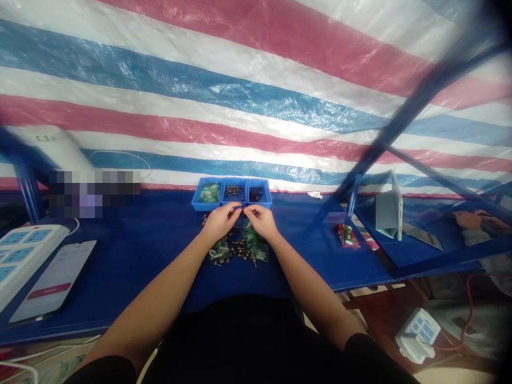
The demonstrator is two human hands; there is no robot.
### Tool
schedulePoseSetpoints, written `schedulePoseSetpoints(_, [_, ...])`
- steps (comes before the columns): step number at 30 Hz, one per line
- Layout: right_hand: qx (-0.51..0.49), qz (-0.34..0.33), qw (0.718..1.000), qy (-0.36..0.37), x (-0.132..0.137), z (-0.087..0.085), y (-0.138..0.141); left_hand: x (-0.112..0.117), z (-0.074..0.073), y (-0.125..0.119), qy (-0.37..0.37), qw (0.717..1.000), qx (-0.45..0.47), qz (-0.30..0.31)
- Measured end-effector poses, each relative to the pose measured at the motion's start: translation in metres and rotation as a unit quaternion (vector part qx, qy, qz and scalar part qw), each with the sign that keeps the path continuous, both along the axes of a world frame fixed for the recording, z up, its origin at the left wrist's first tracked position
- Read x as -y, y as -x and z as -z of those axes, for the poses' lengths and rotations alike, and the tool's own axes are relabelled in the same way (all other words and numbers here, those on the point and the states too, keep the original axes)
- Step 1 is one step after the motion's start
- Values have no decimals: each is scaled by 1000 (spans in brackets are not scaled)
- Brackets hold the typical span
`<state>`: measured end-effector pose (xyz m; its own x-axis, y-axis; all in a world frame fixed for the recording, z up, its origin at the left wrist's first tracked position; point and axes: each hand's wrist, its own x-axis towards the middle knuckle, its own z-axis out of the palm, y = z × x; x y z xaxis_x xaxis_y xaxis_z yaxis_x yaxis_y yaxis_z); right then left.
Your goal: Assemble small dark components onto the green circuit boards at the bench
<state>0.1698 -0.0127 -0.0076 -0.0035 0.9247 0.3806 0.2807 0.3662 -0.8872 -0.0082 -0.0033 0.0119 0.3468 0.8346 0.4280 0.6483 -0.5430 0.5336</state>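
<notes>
My left hand [222,220] and my right hand [262,220] meet over the blue table, fingertips pinched close together. Whatever lies between them is too small and dark to make out. Just behind stand three joined blue bins: the left bin [195,200] has clear packets with green in it, the middle bin [233,202] has small brownish screws, and the right bin [267,201] has dark screws. Under and in front of my hands lie loose brass-coloured screws [240,249] and small clear bags with green and silvery pieces [260,252], partly hidden by my hands.
At left lie a phone [54,280] and a white power strip [34,237]. To the right are a small red-green box [347,236], a blue frame post [353,196] and a propped tablet [391,210]. Another person's hands [470,220] show at far right.
</notes>
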Motion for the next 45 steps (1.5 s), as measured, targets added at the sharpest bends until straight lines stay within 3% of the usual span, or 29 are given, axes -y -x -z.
schedulePoseSetpoints(45, [-53, -1, 999, 9, 1, -5, 0, 4, -6, -1, -8, 1000, 2, 0])
